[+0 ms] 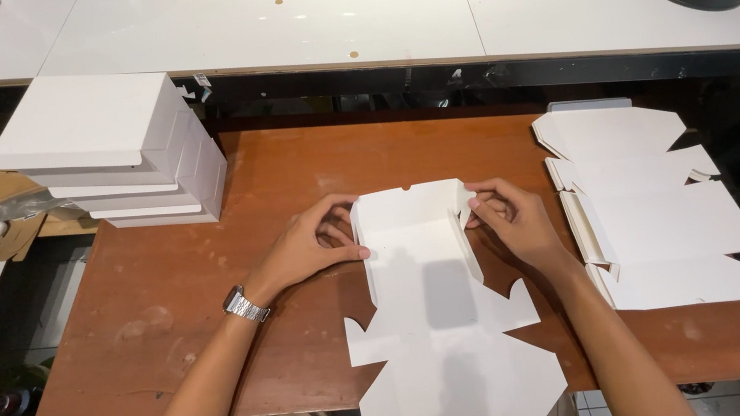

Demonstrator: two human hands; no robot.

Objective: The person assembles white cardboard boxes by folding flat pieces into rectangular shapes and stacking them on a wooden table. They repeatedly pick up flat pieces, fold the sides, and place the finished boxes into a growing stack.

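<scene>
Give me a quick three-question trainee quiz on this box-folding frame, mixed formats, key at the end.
1. True or false: both hands are on the side walls of the half-folded white box blank.
2. Multiple choice: where is the stack of finished white boxes? A) by the left hand, at the far left of the brown table; B) by the right hand; C) on the floor.
3. Short answer: what lies at the right of the table?

Key
1. True: each hand pinches a raised side wall.
2. A.
3. A pile of flat white box blanks, not yet folded.
</scene>
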